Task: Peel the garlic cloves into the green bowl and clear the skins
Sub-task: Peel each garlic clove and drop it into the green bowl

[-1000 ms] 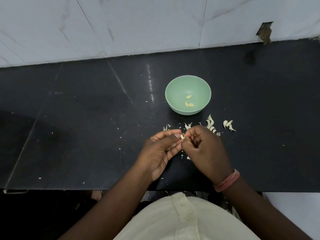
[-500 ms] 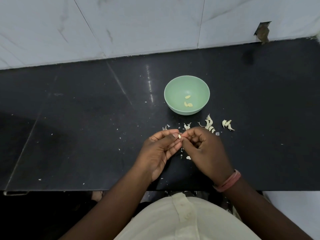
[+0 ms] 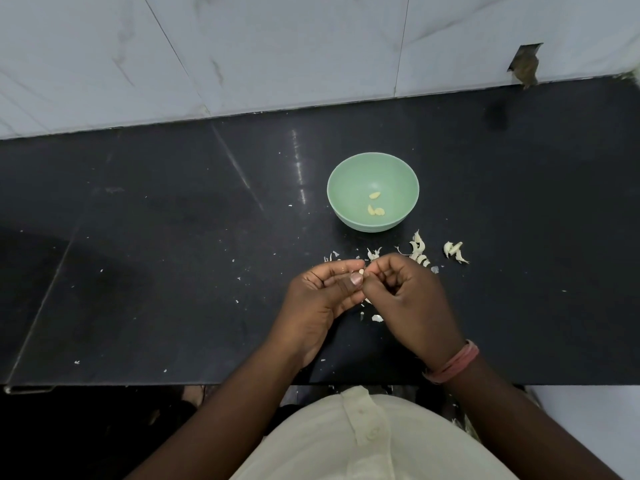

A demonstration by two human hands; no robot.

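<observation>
Both hands, left hand (image 3: 318, 299) and right hand (image 3: 405, 299), pinch a small pale garlic clove (image 3: 361, 271) above the black counter (image 3: 173, 271), mid-peel; next it likely drops into the round green bowl (image 3: 346, 188).

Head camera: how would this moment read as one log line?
step: peeling | left hand and right hand: pinch garlic clove | green bowl: peeled cloves inside | skins: on counter

Both hands (image 3: 367, 296) pinch garlic clove (image 3: 361, 271) (barely visible); three peeled cloves (image 3: 375, 206) in green bowl (image 3: 349, 181)
</observation>
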